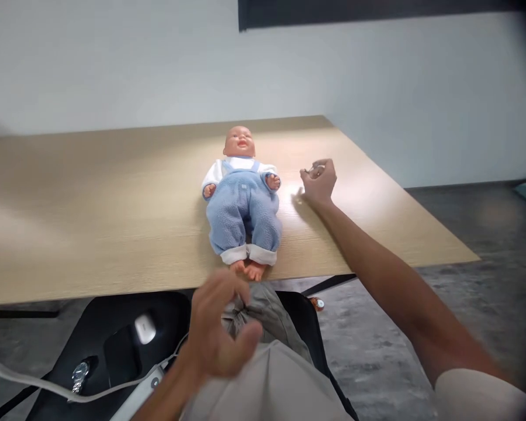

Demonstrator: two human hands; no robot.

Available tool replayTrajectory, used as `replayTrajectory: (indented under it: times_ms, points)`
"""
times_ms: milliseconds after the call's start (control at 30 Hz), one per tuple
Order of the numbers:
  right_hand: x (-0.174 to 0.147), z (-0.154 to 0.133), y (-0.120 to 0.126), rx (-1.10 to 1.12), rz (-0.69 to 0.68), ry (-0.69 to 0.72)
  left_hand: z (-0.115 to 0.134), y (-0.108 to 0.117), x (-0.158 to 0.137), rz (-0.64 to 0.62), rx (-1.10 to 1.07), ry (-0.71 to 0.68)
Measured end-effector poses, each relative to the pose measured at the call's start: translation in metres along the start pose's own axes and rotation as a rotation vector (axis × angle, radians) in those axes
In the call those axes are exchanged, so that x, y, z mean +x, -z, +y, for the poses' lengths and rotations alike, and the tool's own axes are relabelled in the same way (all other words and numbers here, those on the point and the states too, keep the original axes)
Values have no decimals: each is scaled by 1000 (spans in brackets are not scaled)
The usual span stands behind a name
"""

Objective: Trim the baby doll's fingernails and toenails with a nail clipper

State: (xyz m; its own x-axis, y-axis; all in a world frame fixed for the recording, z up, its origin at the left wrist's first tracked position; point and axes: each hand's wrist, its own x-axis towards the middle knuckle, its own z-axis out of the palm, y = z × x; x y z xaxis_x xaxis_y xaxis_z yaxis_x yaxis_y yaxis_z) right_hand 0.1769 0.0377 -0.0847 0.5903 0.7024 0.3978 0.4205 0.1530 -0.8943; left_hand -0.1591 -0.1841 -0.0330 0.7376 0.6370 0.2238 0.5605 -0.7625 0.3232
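A baby doll [245,202] in blue dungarees and a white top lies on its back on the wooden table [114,204], its feet at the near edge. To the right of the doll, my right hand [321,180] rests at the tabletop with fingers curled in a pinch. Something small and shiny shows between those fingers, too small to name. My left hand [221,330] hovers above my lap, just in front of the doll's feet. It is slightly blurred, thumb and fingers apart, holding nothing.
On a black chair [92,327] at lower left lie a wristwatch [79,374], a dark flat object [120,354] and a small white case [145,328]. A white cable [92,397] crosses there, beside a white bar-shaped device [138,397]. A wall [158,70] stands behind the table.
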Motion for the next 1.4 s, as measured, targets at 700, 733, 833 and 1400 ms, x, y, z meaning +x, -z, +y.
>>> replayTrajectory:
  times_ms: [700,733,833,1400]
  points:
    - [-203,-40,89,394,-196,-18,-78,-36,49,344,-213,-132]
    - [-214,-41,87,398,-225,30,-79,-36,49,345,-222,-139]
    - [-246,-44,76,394,-292,181,-78,-36,49,354,-239,-151]
    - [-277,-35,48,327,-333,461,-76,-35,49,360,-340,-112]
